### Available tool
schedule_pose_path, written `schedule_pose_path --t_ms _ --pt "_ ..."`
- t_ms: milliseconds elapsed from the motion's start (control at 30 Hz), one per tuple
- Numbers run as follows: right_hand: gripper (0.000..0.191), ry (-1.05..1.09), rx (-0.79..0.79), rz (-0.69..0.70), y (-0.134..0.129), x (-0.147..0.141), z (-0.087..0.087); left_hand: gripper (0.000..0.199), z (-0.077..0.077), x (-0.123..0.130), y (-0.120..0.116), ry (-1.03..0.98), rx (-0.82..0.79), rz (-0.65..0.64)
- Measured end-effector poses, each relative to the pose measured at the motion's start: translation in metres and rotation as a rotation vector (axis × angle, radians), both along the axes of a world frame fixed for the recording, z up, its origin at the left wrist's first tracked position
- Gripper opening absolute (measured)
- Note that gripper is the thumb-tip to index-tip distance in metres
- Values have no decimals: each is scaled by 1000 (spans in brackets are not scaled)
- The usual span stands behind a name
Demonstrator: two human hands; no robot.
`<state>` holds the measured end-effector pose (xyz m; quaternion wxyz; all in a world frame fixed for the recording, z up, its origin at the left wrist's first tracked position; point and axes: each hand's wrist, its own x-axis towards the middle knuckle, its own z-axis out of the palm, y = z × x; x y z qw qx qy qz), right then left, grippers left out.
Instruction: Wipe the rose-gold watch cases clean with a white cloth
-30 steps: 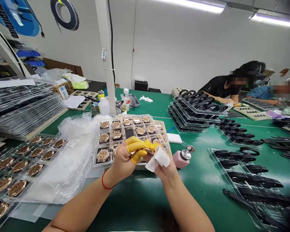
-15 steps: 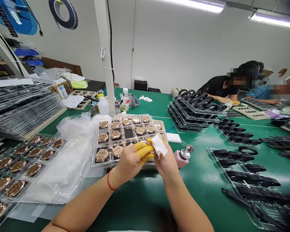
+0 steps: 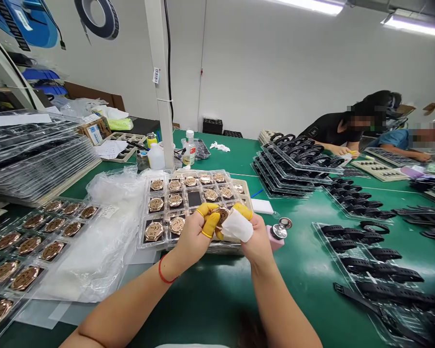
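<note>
- Here's the rose-gold watch case, up off the work surface between the two hands, above the near right part of a clear tray.
- The left hand has it in a narrow pinch by the edge, a grip that probably leaves the flat face exposed.
- Over comes the right hand, fingers bunched round a folded white cloth, which laps the case's right side.
- Yellow finger covers on both hands, likely to spare the polished metal from prints.
- Below, more cases sit one per pocket, presumably so they can't knock together; their dark engraving includes what looks like a CE mark, the rest too small to read.
- Just right of the right hand stands a pink bottle, its metal cap tipped up, placed, it seems, within easy reach.
- Labels now! A plastic bag on the left carries a white sticker, its print illegible.
- Behind, a clear bottle wears a red-and-white label, wording too small.
- And up on the white post, a barcode tag; no brand can be made out.
</note>
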<state>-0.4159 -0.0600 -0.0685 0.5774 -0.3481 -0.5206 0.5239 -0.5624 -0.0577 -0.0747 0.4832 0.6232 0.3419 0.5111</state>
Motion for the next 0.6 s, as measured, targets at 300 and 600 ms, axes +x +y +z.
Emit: schedule_pose_path --t_ms 300,600 --pt "24 119 56 28 -2 -23 -14 46 1 0 4 -211 -93 63" --pt "24 -3 144 -93 4 -6 -20 37 6 -11 7 55 37 -120"
